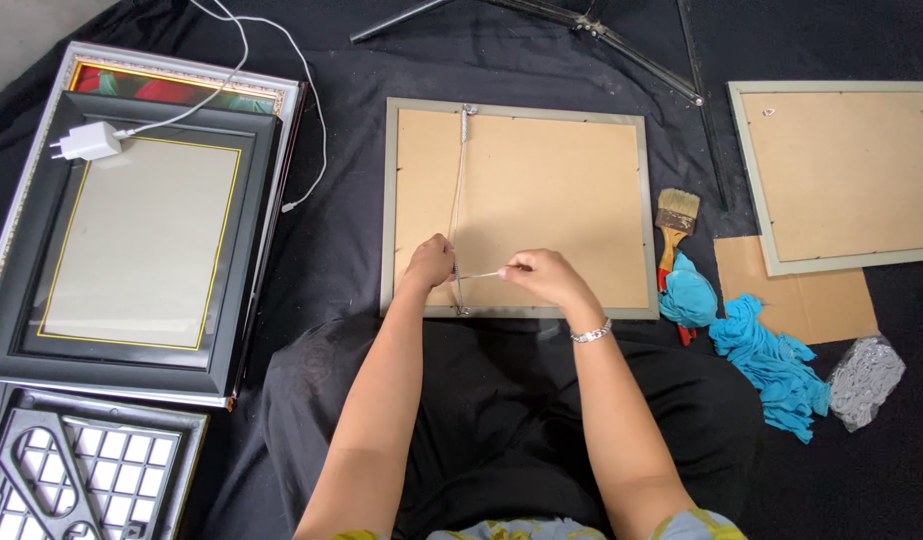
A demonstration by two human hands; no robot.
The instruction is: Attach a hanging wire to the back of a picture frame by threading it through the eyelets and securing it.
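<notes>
Nearby, paintbrush and blue cloth flank frame.

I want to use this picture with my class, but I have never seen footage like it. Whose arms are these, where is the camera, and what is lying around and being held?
There is no machine here. The camera sits on a person's head and looks down, so the two bare arms are that person's own.

Both hands work on a grey picture frame lying face down on black cloth, its brown backing up. The left hand pinches a hanging wire that runs across the backing. The right hand pulls a short length of it sideways.

To the left is a stack of frames with a white charger on top. To the right are a paintbrush, blue cloths and a second face-down frame.
</notes>
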